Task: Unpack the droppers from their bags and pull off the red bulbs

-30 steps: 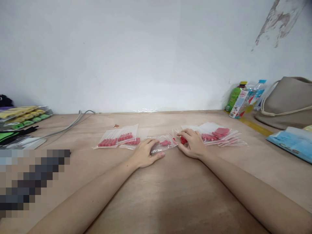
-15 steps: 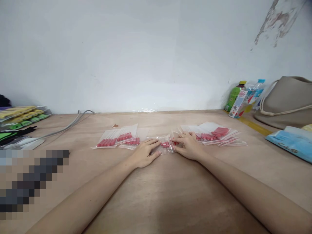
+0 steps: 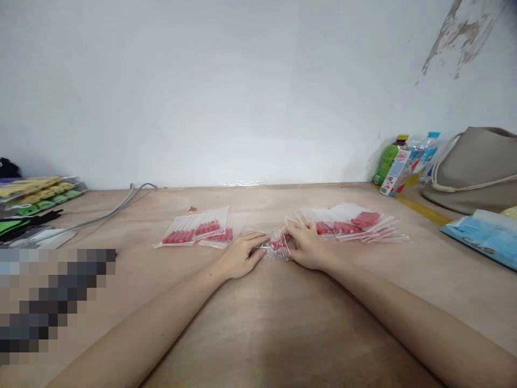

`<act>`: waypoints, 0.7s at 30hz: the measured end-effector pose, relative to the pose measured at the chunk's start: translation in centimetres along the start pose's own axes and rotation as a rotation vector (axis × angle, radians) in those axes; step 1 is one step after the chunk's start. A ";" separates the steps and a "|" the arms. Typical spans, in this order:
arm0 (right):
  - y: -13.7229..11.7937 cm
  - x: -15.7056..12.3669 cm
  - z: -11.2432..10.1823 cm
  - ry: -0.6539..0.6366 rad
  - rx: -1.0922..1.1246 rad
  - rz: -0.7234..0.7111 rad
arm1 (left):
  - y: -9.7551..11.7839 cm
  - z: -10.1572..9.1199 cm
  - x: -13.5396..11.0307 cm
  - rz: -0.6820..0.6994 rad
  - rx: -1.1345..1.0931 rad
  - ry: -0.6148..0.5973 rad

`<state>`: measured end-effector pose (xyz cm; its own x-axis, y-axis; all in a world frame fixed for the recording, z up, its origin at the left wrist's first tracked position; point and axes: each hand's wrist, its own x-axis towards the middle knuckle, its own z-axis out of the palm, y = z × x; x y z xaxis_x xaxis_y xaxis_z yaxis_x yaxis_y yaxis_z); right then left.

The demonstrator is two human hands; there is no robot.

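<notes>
A clear plastic bag [image 3: 278, 252] with small red pieces in it lies crinkled on the table between my hands. At its left side, my left hand [image 3: 246, 252] grips the plastic between fingers and thumb. My right hand [image 3: 304, 245] is closed on the bag's right side, fingertips bent over the film. Flat bags with red rolls [image 3: 177, 236] lie beyond my left hand. To the right of my right hand, more bags of red pieces [image 3: 345, 227] overlap in a row. What the red pieces are exactly is too small to make out.
Packs of yellow and green rolls [image 3: 44, 193] and a grey cable [image 3: 107, 214] lie at the left. At the right stand bottles [image 3: 388, 161], a carton [image 3: 396, 172] and a beige bag [image 3: 476, 167]. A blue packet [image 3: 480, 237] lies nearer. A white wall [image 3: 242, 97] closes the back.
My right hand has shifted slightly left over the bag, and its fingers have bent more. The film between the hands has crumpled differently. My left hand is nearly still.
</notes>
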<state>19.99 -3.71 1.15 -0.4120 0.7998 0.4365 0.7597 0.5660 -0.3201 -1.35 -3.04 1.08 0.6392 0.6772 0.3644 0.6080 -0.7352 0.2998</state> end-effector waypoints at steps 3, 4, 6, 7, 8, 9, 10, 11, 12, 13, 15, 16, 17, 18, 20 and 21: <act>0.1 0.0 0.0 0.032 0.115 -0.027 | 0.0 0.0 0.0 -0.006 0.006 0.003; 0.3 0.0 0.0 0.043 0.184 -0.028 | 0.0 0.0 0.0 -0.013 0.008 0.008; 0.9 0.2 0.1 0.082 0.338 -0.003 | 0.1 -0.1 0.1 -0.038 0.017 0.024; 1.3 0.3 0.1 0.102 0.410 0.022 | 0.1 -0.1 0.1 -0.053 0.025 0.036; 1.8 0.5 0.1 0.123 0.475 0.051 | 0.2 -0.1 0.1 -0.065 0.034 0.048; 2.3 0.7 0.0 0.151 0.531 0.079 | 0.2 -0.1 0.1 -0.077 0.046 0.057; 2.8 0.9 -0.1 0.183 0.583 0.100 | 0.2 -0.2 0.1 -0.090 0.061 0.065; 3.3 1.1 -0.3 0.228 0.629 0.114 | 0.3 -0.2 0.1 -0.105 0.077 0.070; 3.7 1.3 -0.5 0.287 0.663 0.125 | 0.3 -0.2 0.1 -0.124 0.094 0.074; 4.0 1.5 -0.8 0.365 0.677 0.135 | 0.3 -0.2 0.1 -0.145 0.109 0.077; 4.3 1.6 -1.4 0.537 0.632 0.163 | 0.4 -0.3 0.1 -0.179 0.132 0.088; 4.3 1.6 -1.6 0.609 0.571 0.180 | 0.4 -0.3 0.1 -0.188 0.140 0.092; 4.3 1.5 -1.7 0.658 0.492 0.192 | 0.5 -0.2 0.1 -0.192 0.148 0.095; 4.2 1.3 -1.8 0.672 0.407 0.196 | 0.5 -0.2 0.1 -0.195 0.155 0.098; 4.3 0.9 -1.7 0.615 0.252 0.165 | 0.6 -0.1 0.1 -0.203 0.170 0.104; 4.4 0.6 -1.5 0.565 0.189 0.127 | 0.6 -0.1 0.1 -0.210 0.177 0.108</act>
<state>23.80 -1.03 1.31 0.0463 0.6631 0.7471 0.6619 0.5398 -0.5201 -0.95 -3.40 1.41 0.4432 0.7997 0.4049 0.8000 -0.5567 0.2237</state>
